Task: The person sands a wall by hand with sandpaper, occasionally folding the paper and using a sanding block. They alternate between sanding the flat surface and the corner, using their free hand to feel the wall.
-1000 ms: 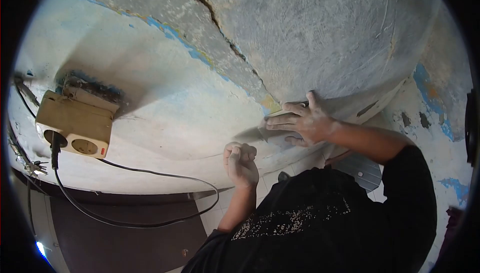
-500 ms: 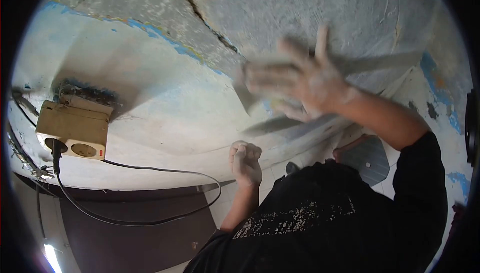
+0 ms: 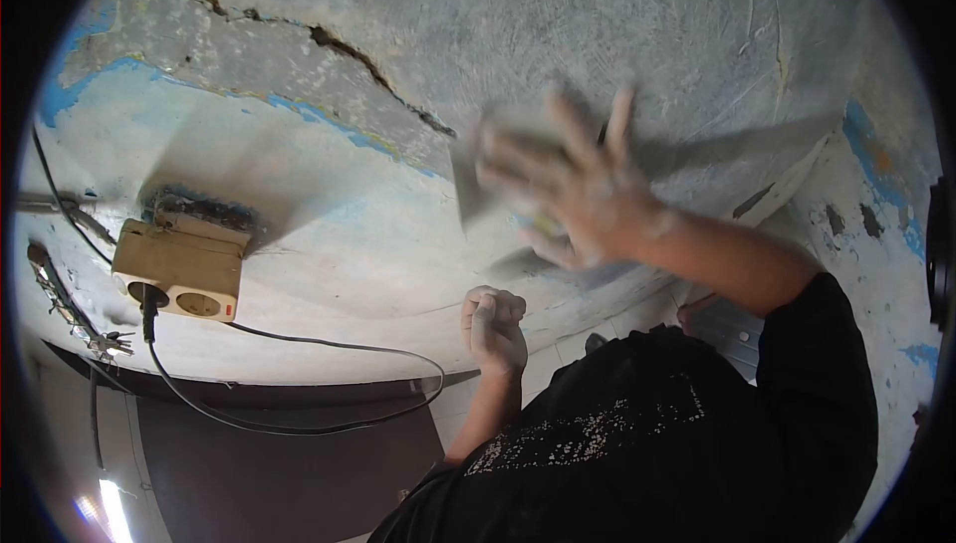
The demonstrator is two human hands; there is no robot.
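Shirt: black, filling the lower edge of the view, with a speckled pale print.
Left hand: raised just off the wall's lower part, fingers curled into a loose fist with the thumb against them; whether anything is inside, I cannot tell.
Right hand: dusty and blurred, fingers spread wide over the wall; how firmly they press on anything, I cannot tell.
Flat piece: by the right fingertips, at the grey patch's lower border, partly hidden by the hand.
Shift: over the last second the right hand has gone from the crack's low end further up over the grey; the left fist has stayed put. The flat piece now seems to lie across the border of grey and pale, by the crack.
Look of the piece: thin and greyish, with a straight left edge and a pointed lower corner; its material is too blurred to tell.
Wall: pale lower down, a scuffed grey patch above, flaking blue paint between.
Crack: dark and jagged, slanting from the upper left corner toward the right hand.
Socket box: yellowed, at the wall's left, with a black plug in it.
Beyond: a dark brown panel at lower left.
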